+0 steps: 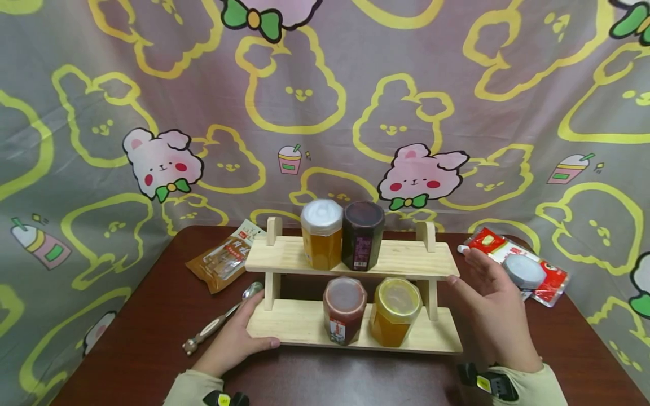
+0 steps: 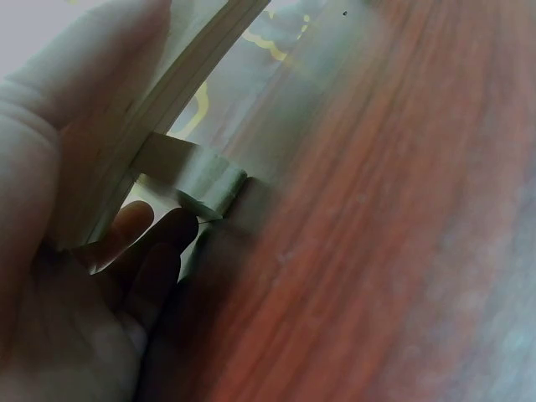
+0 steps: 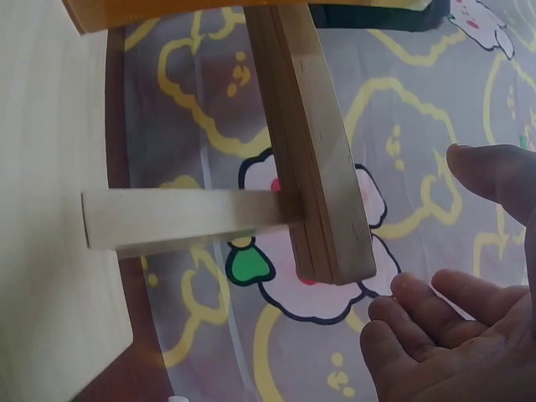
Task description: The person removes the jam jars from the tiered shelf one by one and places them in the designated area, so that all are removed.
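We see the patterned cloth hanging behind the rack, and under the rack the dark table. The rack itself is pale wood with two shelves, the upper one set behind the lower. At the rack's lower left corner our left hand grasps the shelf, thumb along its front edge and fingers round its end. Just off the rack's right end our right hand is released, fingers apart and holding nothing. Right of the rack we have a red packet, and left of it a brown bag. On the rack's upper shelf, left of its middle, an amber jar stands beside a dark jar. On the rack's lower shelf, right of its middle, we find a red jar, with a yellow jar to its right. A pale-topped tub shows over the packet, right of the rack. Beside the rack's left end lies a spoon, its bowl nearest the rack.
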The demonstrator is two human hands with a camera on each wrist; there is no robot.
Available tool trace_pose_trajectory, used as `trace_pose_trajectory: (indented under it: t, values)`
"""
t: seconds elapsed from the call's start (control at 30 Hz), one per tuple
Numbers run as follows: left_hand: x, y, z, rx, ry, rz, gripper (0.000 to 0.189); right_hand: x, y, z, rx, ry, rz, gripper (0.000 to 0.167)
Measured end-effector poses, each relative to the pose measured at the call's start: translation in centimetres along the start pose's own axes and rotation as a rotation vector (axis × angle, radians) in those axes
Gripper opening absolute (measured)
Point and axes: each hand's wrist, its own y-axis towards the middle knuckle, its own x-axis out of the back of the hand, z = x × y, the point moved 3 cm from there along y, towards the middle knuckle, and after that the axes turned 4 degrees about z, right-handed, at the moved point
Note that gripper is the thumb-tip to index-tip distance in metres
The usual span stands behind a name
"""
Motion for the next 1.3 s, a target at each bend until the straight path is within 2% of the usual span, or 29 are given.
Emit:
trace_pose_trajectory:
  t: [0.27, 0.43, 0.6, 0.97, 1.17, 1.3]
  values:
    - [0.0, 0.0, 0.0, -0.007, -0.008, -0.008, 0.112, -0.2, -0.3, 0.6, 0.017, -0.023, 0.020, 0.069]
    - [-0.5, 0.3, 0.0, -0.002, -0.012, 0.004, 0.111, 0.2, -0.3, 1.3, 0.039, -0.026, 0.066, 0.070]
    - [-0.4, 0.3, 0.2, 0.017, -0.017, 0.002, 0.112, 0.0, 0.5, 1.9, 0.073, -0.024, 0.132, 0.071]
    - [0.1, 0.1, 0.2, 0.023, 0.003, 0.002, 0.113, -1.9, 1.7, 3.2, 0.099, -0.008, 0.306, 0.070]
    - [0.1, 0.1, 0.2, 0.019, -0.002, -0.003, 0.113, -2.9, 2.0, 4.4, 0.018, 0.050, 0.401, 0.076]
    - [0.1, 0.0, 0.1, 0.011, -0.006, -0.007, 0.113, -3.5, 2.1, 5.3, 0.088, -0.003, 0.442, 0.073]
